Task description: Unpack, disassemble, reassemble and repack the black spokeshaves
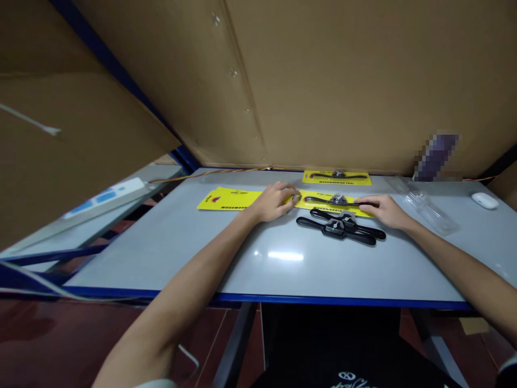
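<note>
Both bare forearms reached up from the bottom of the frame across a pale grey table with a blue edge [283, 269]. Near the middle of the frame, the left hand [274, 200] lay with its fingers curled down onto the left end of a yellow printed backing card [307, 200], pressing it flat. The right hand [383, 209] rested at the card's right end, fingers stretched and close together, fingertips touching the card's edge. On that card sat a black two-handled metal spokeshave [337, 200]; whether it was fastened to the card I could not tell. Just below it, bare on the table, two more black spokeshaves [341, 226] lay side by side, touching, nearer the person.

To the left of centre lay a second yellow card with nothing on it [226, 199], and toward the back wall a third yellow card carrying a tool [337, 177]. Right of centre sat a clear plastic blister shell [424, 207], and at the far right a small white case [484, 200]. Brown cardboard panels [343, 81] closed in the upper frame.

To my eye, holding both ends down evenly would best keep the card from sliding or buckling.
</note>
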A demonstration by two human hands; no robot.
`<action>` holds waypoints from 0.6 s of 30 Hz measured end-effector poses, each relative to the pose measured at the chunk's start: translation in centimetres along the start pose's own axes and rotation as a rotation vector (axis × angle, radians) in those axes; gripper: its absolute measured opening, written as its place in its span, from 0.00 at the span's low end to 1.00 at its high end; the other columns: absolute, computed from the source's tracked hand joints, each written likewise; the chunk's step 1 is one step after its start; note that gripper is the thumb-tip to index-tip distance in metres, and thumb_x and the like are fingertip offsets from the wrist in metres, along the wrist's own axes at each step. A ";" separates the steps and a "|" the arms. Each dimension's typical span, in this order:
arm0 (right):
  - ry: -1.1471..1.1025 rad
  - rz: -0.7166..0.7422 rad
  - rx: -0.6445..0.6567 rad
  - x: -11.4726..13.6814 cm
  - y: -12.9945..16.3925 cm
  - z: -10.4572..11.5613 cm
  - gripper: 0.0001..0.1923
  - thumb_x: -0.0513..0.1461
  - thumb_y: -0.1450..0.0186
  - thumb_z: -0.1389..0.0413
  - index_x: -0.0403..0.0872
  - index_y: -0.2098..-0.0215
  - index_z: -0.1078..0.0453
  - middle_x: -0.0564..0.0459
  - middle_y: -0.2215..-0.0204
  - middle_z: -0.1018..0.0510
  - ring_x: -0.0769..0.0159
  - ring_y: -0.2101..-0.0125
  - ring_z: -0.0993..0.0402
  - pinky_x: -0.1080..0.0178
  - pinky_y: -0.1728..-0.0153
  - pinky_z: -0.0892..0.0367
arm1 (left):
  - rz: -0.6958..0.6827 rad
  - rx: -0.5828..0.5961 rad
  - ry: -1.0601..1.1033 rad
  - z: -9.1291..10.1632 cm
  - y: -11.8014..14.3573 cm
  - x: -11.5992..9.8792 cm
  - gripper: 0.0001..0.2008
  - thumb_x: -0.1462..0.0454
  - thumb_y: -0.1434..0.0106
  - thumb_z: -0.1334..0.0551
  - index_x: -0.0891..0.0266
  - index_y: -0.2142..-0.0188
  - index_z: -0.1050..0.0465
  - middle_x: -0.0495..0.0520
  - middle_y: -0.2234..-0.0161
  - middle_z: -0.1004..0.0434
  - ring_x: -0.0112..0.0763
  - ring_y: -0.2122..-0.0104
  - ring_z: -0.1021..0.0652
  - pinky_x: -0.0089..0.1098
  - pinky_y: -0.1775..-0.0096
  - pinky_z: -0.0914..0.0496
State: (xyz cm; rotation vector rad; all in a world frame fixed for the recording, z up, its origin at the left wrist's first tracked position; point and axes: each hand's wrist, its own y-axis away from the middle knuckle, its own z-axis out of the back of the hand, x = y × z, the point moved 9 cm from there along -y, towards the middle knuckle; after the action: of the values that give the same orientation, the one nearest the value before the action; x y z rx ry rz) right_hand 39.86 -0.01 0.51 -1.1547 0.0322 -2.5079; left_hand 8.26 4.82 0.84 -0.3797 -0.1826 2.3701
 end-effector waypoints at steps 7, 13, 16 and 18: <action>-0.060 -0.030 -0.083 -0.9 -1.1 2.2 0.17 0.48 0.29 0.40 0.52 0.51 0.13 0.46 0.48 0.11 0.47 0.45 0.16 0.42 0.38 0.28 | 0.010 -0.028 0.059 -0.3 -0.4 -1.1 0.30 0.48 0.29 0.39 0.58 0.34 0.23 0.62 0.40 0.18 0.53 0.41 0.19 0.49 0.38 0.26; -0.087 -0.061 -0.056 -1.2 -1.3 2.9 0.17 0.50 0.31 0.38 0.52 0.53 0.12 0.46 0.49 0.11 0.48 0.46 0.16 0.43 0.38 0.28 | 0.100 -0.181 -0.066 0.4 -1.2 -1.4 0.23 0.44 0.30 0.36 0.57 0.51 0.13 0.59 0.53 0.13 0.50 0.52 0.17 0.44 0.50 0.24; -0.096 -0.063 -0.035 -1.1 -1.2 2.7 0.18 0.51 0.31 0.38 0.52 0.52 0.12 0.46 0.48 0.11 0.48 0.46 0.16 0.43 0.38 0.28 | 0.097 -0.225 -0.113 0.9 -1.3 -1.5 0.21 0.46 0.27 0.38 0.58 0.58 0.14 0.61 0.56 0.12 0.49 0.54 0.17 0.44 0.52 0.26; -0.099 -0.059 -0.024 -0.9 -1.2 2.6 0.18 0.51 0.31 0.39 0.53 0.52 0.12 0.47 0.48 0.11 0.47 0.46 0.16 0.43 0.39 0.27 | 0.051 -0.217 -0.152 1.0 -1.5 -1.6 0.22 0.47 0.24 0.41 0.58 0.59 0.14 0.62 0.56 0.12 0.49 0.54 0.18 0.45 0.52 0.28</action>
State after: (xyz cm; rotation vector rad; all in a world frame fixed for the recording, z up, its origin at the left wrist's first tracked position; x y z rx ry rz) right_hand 41.93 1.74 1.75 -1.3061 0.0018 -2.5037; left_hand 9.96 4.77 2.52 -0.3086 -0.5097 2.4374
